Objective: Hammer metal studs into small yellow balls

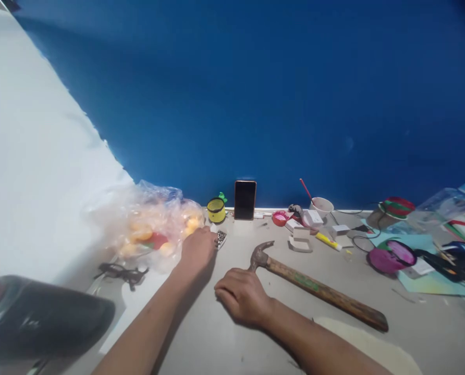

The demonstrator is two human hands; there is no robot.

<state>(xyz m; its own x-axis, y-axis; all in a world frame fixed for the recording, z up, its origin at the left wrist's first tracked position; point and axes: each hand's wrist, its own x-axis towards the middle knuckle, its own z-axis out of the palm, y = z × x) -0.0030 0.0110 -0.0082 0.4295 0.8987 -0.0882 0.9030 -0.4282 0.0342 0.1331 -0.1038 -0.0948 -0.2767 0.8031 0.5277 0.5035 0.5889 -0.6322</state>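
My left hand [198,251] reaches forward over the table, its fingers bunched and curled down at the near-left side of a small open box of shiny metal pieces [221,239]. The fingertips are hidden, so what they pinch does not show. Closer to me, my right hand [245,297] rests on the tabletop as a loose fist; whatever is inside it is out of sight. A claw hammer [320,289] with a worn wooden handle lies just beyond and right of that fist, its metal head close to the knuckles.
A phone [245,200] leans upright against the blue wall, beside a yellow zipped pouch [216,210]. Plastic bags with orange items [150,229] lie left, near a dark cylinder [40,317]. Rightward are an opened small carton [300,242], a yellow cutter [328,241], a white cup [321,205] and a purple pouch [387,259].
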